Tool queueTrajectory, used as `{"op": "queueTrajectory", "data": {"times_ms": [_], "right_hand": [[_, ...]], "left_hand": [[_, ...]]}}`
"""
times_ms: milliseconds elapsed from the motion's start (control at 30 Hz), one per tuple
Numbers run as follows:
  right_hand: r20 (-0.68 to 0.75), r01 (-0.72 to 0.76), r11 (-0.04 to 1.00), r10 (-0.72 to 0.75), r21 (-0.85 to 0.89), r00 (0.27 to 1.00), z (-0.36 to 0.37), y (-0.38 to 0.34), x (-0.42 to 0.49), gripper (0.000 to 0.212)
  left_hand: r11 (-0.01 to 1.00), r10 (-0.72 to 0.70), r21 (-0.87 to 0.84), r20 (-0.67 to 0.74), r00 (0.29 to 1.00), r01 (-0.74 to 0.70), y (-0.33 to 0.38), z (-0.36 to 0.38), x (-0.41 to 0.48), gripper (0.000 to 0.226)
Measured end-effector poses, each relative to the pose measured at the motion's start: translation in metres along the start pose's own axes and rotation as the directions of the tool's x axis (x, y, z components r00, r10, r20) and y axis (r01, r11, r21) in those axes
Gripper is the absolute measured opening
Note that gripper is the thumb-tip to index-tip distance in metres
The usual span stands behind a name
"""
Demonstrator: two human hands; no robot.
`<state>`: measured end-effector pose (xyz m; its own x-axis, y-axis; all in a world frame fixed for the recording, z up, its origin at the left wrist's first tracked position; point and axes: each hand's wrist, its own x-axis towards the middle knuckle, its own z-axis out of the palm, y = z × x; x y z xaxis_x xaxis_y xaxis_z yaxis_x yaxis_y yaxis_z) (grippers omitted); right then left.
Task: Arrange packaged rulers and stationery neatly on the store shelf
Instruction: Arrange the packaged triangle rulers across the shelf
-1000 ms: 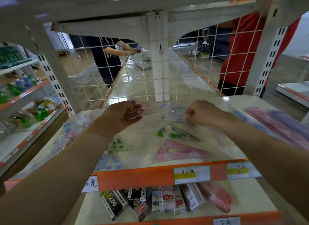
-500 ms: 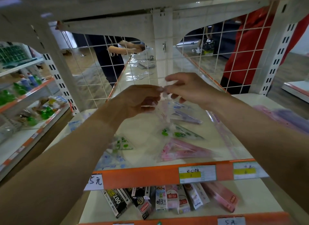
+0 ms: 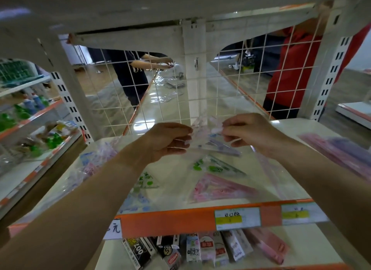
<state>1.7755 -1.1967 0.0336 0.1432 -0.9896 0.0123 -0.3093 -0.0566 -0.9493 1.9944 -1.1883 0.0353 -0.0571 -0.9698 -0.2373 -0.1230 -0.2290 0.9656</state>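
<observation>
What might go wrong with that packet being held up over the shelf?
The left hand and right hand only pinch the clear plastic packet with a purple triangular ruler near its top; slick film could slip and drop. It hangs above the green-printed triangular ruler packet and pink triangular ruler packet, so setting it down carelessly might push them askew.

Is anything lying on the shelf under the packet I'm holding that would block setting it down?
The left hand and right hand pinch the clear packet over the back of the shelf, and nothing visible lies under it. The green ruler packet sits in front, the pink packet nearer the edge.
</observation>
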Motion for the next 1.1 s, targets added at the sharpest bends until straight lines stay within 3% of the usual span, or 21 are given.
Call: {"op": "queueTrajectory", "data": {"times_ms": [133,233,400,900,1100], "right_hand": [[0.053,0.16,0.898,-0.152,-0.409,0.987,-0.004,0.003,-0.027,0.034],[0.098,0.172,0.827,-0.141,-0.536,0.985,-0.004,0.004,-0.051,0.032],[0.12,0.083,0.941,-0.045,-0.329,0.992,-0.008,0.009,-0.067,0.041],[0.042,0.025,0.984,-0.018,-0.179,0.999,-0.018,0.018,-0.077,0.016],[0.028,0.108,0.982,-0.105,-0.154,0.994,-0.013,0.001,-0.068,0.017]], "left_hand": [[0.977,0.055,0.202,0.04,0.998,-0.062,-0.005,0.006,-0.014,0.009],[0.955,0.073,0.283,0.064,0.995,-0.088,-0.01,0.013,-0.023,0.007],[0.936,0.046,0.342,0.116,0.992,-0.083,-0.012,0.021,-0.031,0.008],[0.931,-0.079,0.366,0.162,0.984,0.015,-0.008,0.011,-0.056,0.017],[0.916,0.051,0.386,0.163,0.985,-0.111,0.002,0.021,-0.062,0.01]]}}
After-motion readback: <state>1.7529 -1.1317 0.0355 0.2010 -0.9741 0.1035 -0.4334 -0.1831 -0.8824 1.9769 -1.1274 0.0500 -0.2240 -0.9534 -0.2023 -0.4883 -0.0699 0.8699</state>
